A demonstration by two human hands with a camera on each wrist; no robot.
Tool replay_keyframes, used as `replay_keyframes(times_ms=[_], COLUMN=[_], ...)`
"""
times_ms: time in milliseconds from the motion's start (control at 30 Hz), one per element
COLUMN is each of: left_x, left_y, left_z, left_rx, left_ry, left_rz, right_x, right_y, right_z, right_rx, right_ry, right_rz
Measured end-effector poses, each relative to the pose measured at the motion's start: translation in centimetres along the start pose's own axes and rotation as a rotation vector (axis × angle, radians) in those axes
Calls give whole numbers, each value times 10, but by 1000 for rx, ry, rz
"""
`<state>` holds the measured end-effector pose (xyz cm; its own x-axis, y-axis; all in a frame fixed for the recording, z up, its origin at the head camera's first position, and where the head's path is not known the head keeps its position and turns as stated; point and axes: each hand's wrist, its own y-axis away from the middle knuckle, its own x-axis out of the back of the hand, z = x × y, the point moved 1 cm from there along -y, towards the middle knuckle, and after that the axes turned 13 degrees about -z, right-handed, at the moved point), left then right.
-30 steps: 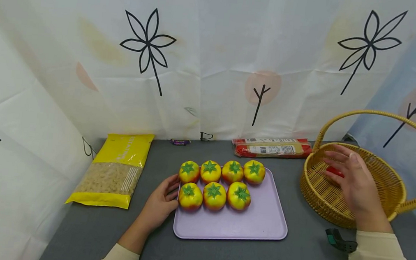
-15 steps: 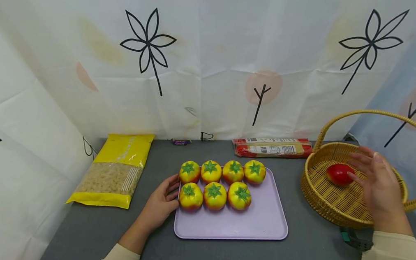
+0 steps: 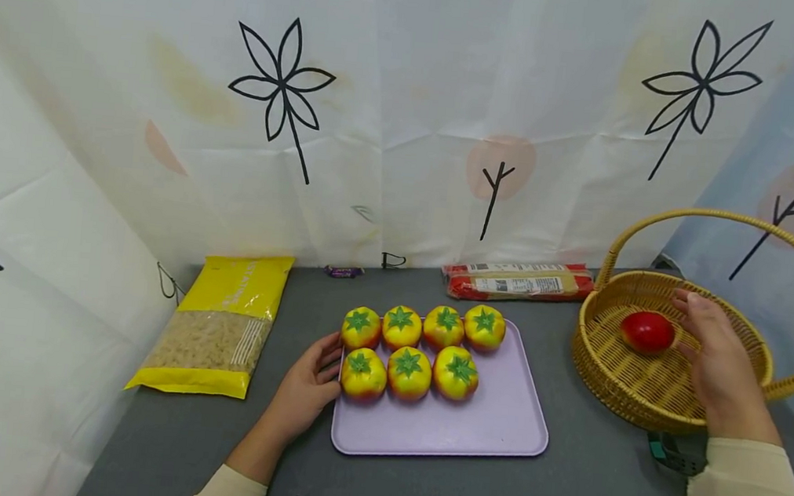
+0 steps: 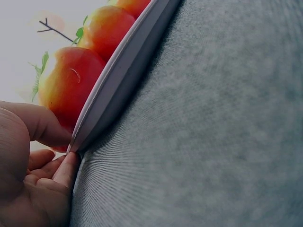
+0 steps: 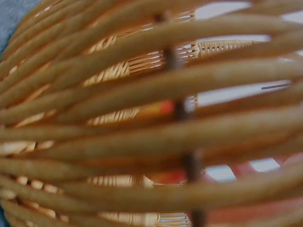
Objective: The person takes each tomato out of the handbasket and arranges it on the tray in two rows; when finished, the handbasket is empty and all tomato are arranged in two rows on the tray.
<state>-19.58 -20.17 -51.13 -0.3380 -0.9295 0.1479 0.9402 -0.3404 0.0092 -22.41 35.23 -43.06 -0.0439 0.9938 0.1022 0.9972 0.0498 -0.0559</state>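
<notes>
My left hand (image 3: 307,386) is at the left edge of a lilac tray (image 3: 494,438). The left wrist view shows its thumb (image 4: 45,125) over the rim and its fingers (image 4: 66,170) against the outside, pinching the edge. Several yellow-red toy persimmons (image 3: 455,373) with green leaf tops sit in two rows on the tray. My right hand (image 3: 723,363) hovers inside a wicker basket (image 3: 601,376), fingers loosely bent and holding nothing. Its fingertips are right beside a glossy red fruit (image 3: 647,332) on the basket floor. Woven strands (image 5: 156,142) hide that hand in the right wrist view.
The basket's tall handle (image 3: 719,215) arches behind the right hand. A yellow pasta bag (image 3: 220,323) lies at the left. A red-ended noodle pack (image 3: 518,282) and a small purple wrapper (image 3: 344,272) lie along the curtain at the back.
My right hand has moved right within the basket, uncovering the red fruit, then come slightly down. The left hand, the tray and the persimmons stay in place.
</notes>
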Motion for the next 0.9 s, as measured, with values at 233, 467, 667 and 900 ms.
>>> replay_keyframes(times_ms=[233,467,667,900], left_x=[2,1,0,-1], left_y=[0,0,0,-1], left_z=[-1,1,-1,-1], left_rx=[-20,-23,-5,-6], left_ry=[5,9,13,10], left_rz=[7,4,3,-1], right_x=[4,7,7,8], right_y=[-13,-17,-14,-10], right_z=[-3,5,9,9], right_rx=[-194,-260,-255,-324], right_ry=[318,633,664,616], right_rz=[-240,-251,-141,-89])
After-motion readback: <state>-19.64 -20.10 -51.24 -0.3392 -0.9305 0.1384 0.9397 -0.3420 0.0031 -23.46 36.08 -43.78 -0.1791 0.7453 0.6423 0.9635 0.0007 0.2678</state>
